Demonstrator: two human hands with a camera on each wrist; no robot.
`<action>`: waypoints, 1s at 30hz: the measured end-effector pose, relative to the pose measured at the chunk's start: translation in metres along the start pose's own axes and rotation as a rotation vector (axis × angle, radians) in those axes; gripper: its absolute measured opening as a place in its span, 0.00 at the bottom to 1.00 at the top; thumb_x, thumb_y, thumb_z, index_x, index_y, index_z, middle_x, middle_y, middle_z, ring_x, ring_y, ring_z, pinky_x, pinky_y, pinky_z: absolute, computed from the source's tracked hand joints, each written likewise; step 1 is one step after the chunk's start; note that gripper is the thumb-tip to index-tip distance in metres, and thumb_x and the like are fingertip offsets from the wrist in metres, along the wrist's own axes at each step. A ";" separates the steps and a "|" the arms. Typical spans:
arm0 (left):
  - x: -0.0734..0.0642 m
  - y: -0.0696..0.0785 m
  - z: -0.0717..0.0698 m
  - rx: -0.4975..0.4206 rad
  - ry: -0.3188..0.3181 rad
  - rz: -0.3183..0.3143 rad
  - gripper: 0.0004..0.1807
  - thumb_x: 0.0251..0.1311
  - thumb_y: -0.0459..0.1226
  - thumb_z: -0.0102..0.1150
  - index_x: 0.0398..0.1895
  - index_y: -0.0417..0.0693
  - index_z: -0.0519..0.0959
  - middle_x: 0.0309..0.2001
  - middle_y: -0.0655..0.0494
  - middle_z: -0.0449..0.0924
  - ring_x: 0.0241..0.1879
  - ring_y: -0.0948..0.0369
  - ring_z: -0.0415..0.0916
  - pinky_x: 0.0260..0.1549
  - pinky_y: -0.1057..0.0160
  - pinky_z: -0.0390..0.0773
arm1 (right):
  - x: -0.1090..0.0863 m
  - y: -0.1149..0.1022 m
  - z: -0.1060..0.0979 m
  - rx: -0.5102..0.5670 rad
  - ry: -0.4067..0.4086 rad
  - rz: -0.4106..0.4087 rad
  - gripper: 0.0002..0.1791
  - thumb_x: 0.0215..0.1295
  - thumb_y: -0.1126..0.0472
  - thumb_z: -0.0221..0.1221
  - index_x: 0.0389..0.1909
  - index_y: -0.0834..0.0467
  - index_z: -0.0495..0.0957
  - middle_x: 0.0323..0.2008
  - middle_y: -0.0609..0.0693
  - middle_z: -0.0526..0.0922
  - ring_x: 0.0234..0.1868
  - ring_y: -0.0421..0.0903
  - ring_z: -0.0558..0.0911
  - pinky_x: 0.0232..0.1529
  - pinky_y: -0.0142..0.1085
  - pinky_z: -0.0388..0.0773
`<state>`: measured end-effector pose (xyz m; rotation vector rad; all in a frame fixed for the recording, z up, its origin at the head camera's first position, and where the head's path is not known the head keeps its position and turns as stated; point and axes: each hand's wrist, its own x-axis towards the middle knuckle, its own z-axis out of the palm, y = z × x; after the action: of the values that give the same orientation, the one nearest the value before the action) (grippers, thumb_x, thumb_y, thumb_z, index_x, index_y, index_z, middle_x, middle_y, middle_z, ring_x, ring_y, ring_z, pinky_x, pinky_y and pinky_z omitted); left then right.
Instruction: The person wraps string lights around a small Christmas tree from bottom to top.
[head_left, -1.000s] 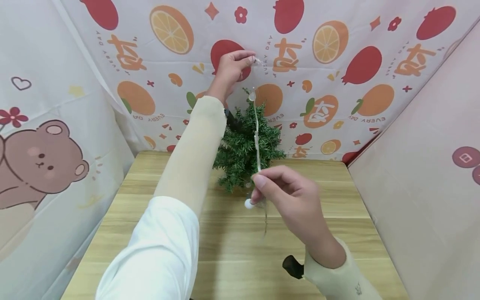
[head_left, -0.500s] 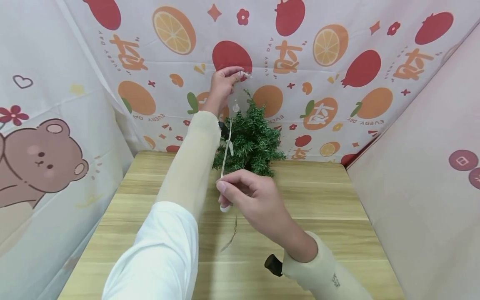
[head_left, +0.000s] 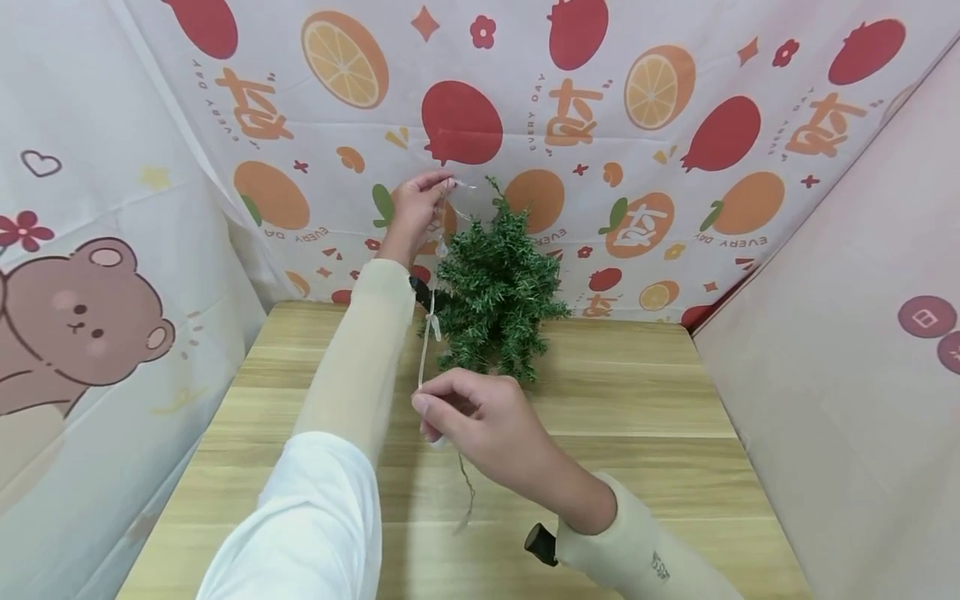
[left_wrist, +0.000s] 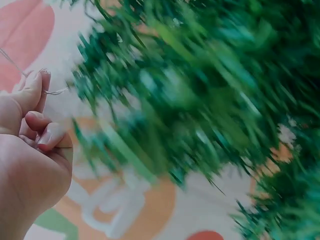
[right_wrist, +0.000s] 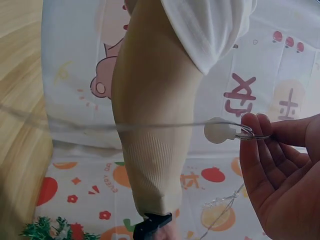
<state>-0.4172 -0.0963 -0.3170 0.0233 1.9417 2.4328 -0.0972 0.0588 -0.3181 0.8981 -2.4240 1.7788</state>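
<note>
A thin clear string of lights [head_left: 424,354] runs between my two hands, to the left of a small green artificial Christmas tree [head_left: 498,292]. My left hand [head_left: 418,212] pinches one part of the string at the tree's upper left side. In the left wrist view, its wire [left_wrist: 56,92] leads from the fingertips to the blurred branches [left_wrist: 175,90]. My right hand [head_left: 487,425], lower and in front of the tree, pinches another stretch between thumb and fingers. A round white bulb [right_wrist: 217,131] sits at those fingertips in the right wrist view, and a loose end dangles below.
The tree stands at the back of a wooden table [head_left: 622,500], close to a fruit-print cloth [head_left: 570,42]. Pale cloth walls, one with a bear print [head_left: 93,312], rise on the left and right sides.
My left hand has come down and left from above the tree to its upper left side. My right hand has moved left and slightly down, drawing the string to the tree's left.
</note>
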 end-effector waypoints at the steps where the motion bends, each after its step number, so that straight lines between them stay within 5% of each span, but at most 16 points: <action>1: 0.000 -0.005 -0.004 -0.005 0.008 -0.007 0.13 0.67 0.38 0.62 0.53 0.50 0.85 0.41 0.58 0.83 0.22 0.62 0.63 0.17 0.68 0.62 | -0.001 0.001 0.000 -0.005 -0.001 0.001 0.06 0.72 0.62 0.61 0.40 0.58 0.85 0.27 0.51 0.86 0.28 0.36 0.83 0.33 0.32 0.83; 13: -0.006 -0.044 -0.034 -0.022 0.047 -0.030 0.12 0.66 0.39 0.64 0.51 0.50 0.86 0.51 0.63 0.78 0.29 0.65 0.68 0.26 0.68 0.67 | -0.008 0.013 0.005 -0.002 -0.046 0.034 0.07 0.73 0.59 0.60 0.40 0.57 0.85 0.26 0.49 0.85 0.27 0.34 0.82 0.32 0.32 0.82; 30: -0.027 -0.085 -0.053 0.036 0.012 -0.087 0.20 0.71 0.40 0.59 0.63 0.45 0.79 0.48 0.62 0.80 0.17 0.66 0.56 0.19 0.67 0.60 | -0.025 0.034 0.005 0.104 -0.091 0.158 0.10 0.74 0.57 0.59 0.40 0.59 0.84 0.27 0.53 0.84 0.28 0.39 0.83 0.36 0.36 0.85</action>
<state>-0.3901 -0.1296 -0.4113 -0.0740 1.9477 2.3495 -0.0896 0.0718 -0.3581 0.8344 -2.5452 1.9751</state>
